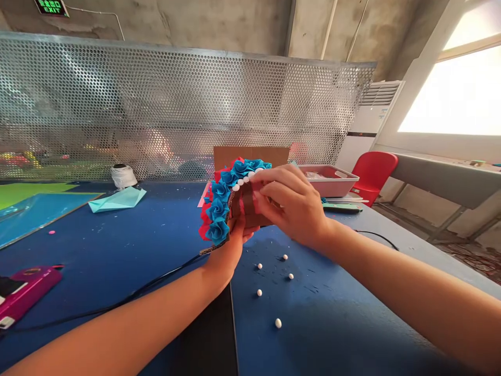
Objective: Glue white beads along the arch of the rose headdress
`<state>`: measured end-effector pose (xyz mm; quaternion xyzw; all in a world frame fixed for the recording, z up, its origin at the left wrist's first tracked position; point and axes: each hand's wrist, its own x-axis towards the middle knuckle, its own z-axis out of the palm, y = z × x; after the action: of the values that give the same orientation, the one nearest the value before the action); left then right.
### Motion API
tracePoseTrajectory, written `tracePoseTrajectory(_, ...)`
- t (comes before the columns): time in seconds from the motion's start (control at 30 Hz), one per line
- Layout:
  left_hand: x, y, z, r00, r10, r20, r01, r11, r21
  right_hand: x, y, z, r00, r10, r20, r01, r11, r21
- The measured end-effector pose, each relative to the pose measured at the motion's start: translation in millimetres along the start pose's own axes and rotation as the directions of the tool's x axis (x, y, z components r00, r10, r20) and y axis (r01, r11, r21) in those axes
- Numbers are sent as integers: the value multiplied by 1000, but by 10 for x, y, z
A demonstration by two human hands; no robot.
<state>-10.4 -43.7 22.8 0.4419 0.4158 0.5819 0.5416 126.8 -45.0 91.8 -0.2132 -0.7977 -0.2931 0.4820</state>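
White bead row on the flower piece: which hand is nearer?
Right. The right hand has its fingertips at the right end of the white bead row; the left hand is below the row, holding the flower piece low down.

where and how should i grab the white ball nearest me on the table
Probably best to pinch the white ball around its sides, thumb opposite finger, coming from above. It's small and roundish, so a one-sided push would likely roll it; it lies apart from the other white balls, leaving finger room.
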Motion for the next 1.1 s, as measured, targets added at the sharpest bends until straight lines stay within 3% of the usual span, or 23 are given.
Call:
tracePoseTrajectory(0.1,-5,-4,3,1000,-3,-14,3,1000,-20,-23,30,-25,999,30,41,-37,983,180)
tracePoseTrajectory(0.27,-11,-6,8,999,-21,-25,19,997,-80,-8,193,-76,975,210,-66,-181,936,301)
tracePoseTrajectory(0.43,8,-1,20,994,-69,-84,60,992,-113,50,816,-157,876,375,-302,-357,927,117)
tracePoseTrajectory(0.57,36,-18,12,993,-72,-92,62,992,-110,-33,1495,-215,788,566,-242,-605,785,-135)
tracePoseTrajectory(0.63,41,-24,3,993,-71,-92,62,993,-103,-135,1765,-229,674,713,-191,-725,590,-356)
tracePoseTrajectory(0.7,34,-22,-2,995,-62,-79,55,995,-86,-260,1948,-235,492,864,-102,-768,376,-519)
tracePoseTrajectory(0.77,20,-13,-1,997,-43,-68,39,997,-61,-389,2039,-243,377,926,4,-762,313,-567)
tracePoseTrajectory(0.8,12,-7,1,997,-35,-67,32,998,-48,-450,2051,-251,349,934,72,-758,326,-565)
tracePoseTrajectory(0.87,-2,1,7,997,-33,-64,31,999,-36,-567,2011,-288,335,915,223,-743,403,-535)
tracePoseTrajectory(1.03,-16,4,18,998,-66,-15,64,993,-98,-927,1570,-566,424,729,537,-669,652,-358)
tracePoseTrajectory(1.1,-15,4,26,998,-59,12,60,990,-127,-1102,1319,-741,424,618,662,-630,726,-275)
